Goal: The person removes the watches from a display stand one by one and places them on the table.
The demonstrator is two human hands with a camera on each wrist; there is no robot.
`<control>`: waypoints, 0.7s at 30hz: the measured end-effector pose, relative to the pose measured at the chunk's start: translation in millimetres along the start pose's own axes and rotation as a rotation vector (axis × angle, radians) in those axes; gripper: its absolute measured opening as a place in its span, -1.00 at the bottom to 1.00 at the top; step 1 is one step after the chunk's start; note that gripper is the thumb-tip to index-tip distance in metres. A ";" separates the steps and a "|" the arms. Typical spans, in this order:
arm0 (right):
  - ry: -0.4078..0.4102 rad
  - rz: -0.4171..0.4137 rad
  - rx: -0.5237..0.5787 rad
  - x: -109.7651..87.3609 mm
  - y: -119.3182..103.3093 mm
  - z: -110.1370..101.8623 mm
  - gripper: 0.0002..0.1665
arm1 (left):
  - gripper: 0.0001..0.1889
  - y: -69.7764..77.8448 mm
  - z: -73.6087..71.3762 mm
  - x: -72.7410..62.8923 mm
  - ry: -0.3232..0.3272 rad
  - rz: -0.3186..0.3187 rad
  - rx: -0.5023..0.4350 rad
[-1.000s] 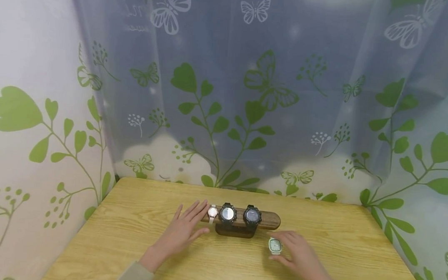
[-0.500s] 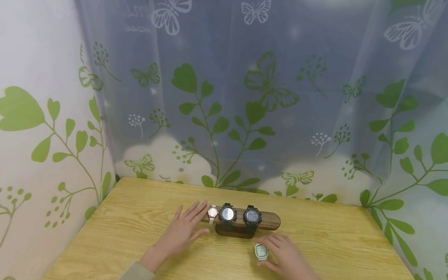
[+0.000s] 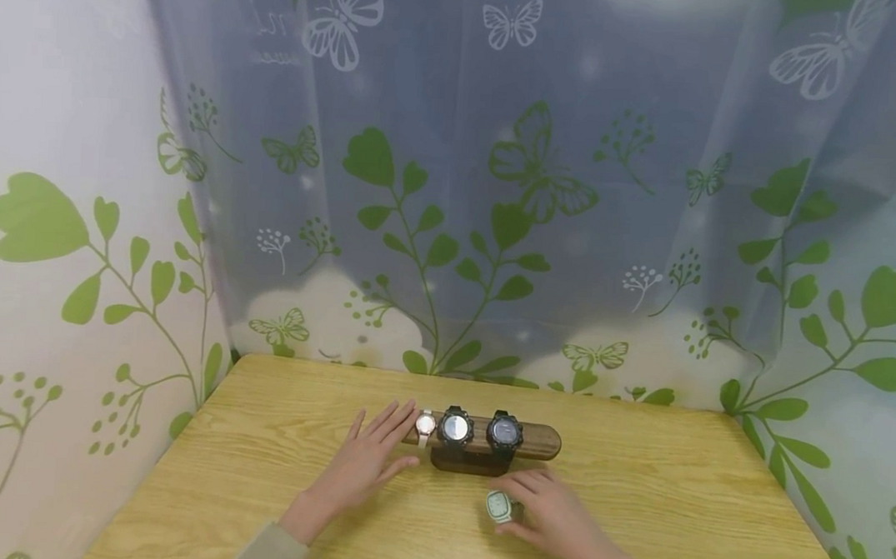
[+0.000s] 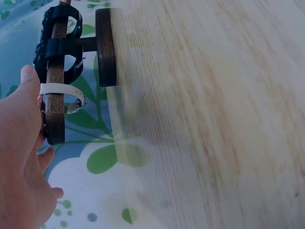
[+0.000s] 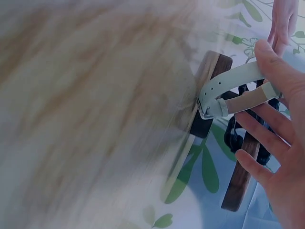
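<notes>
My right hand (image 3: 554,513) pinches a pale green wristwatch (image 3: 499,506) between thumb and fingers, in front of the wooden watch stand (image 3: 540,441). The right wrist view shows its strap (image 5: 228,81) fastened into a loop, with the buckle facing the table. With fingers straight, my left hand (image 3: 361,463) lies against the stand's left end, beside a small white-strapped watch (image 3: 425,424). Two chunky black watches, one (image 3: 456,428) in the middle and another (image 3: 505,431) to its right, circle the stand's bar. From the left wrist, the thumb (image 4: 29,78) shows near the white strap (image 4: 62,88).
Below the bar, the stand's dark base (image 3: 470,461) sits on the light wood-grain table (image 3: 277,405). A curtain (image 3: 450,229) printed with leaves and butterflies hangs behind the table, and similar patterned cloth (image 3: 64,296) runs along the sides.
The right hand has carried the pale green watch leftward and slightly nearer, its face turning to the left. The left hand and the stand have stayed in place.
</notes>
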State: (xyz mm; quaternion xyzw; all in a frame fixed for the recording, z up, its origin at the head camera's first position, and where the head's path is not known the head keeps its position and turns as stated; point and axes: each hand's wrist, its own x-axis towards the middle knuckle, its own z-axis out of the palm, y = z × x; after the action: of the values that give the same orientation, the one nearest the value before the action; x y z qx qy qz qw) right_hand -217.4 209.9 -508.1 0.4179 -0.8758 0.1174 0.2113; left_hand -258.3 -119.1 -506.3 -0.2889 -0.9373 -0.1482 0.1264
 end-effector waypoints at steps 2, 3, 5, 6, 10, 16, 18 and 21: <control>-0.019 0.010 0.008 2.0 -1.9 1.8 -0.29 | -0.24 0.3 -0.1 -0.5 0.013 0.009 -0.001; -0.032 0.020 0.014 2.8 -3.2 2.3 -0.29 | -0.24 0.5 0.0 -0.5 0.016 0.012 -0.001; -0.059 0.046 0.026 3.7 -5.4 3.2 -0.29 | -0.24 0.6 0.4 -0.7 0.019 0.014 -0.001; -0.072 0.059 0.033 4.0 -6.4 3.4 -0.29 | -0.24 0.7 0.6 -0.6 0.020 0.015 -0.003; -0.122 0.106 0.063 4.9 -9.5 2.7 -0.29 | -0.23 0.4 1.6 -0.1 0.010 0.012 0.000; -0.217 0.127 0.095 8.9 -10.3 -0.6 -0.34 | -0.23 -0.1 2.1 0.7 0.001 0.006 0.003; -0.246 0.126 0.108 10.9 -9.8 -1.2 -0.35 | -0.23 0.4 1.2 0.4 0.005 0.005 -0.001; -0.278 0.127 0.121 13.0 -9.5 -1.4 -0.35 | -0.24 1.1 -0.3 0.0 0.010 0.005 -0.007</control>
State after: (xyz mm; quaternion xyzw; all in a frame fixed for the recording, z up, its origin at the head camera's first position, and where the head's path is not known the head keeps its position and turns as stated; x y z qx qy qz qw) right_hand -216.9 195.7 -500.5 0.3858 -0.9126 0.1242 0.0545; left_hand -257.6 -118.3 -505.8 -0.2910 -0.9354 -0.1525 0.1304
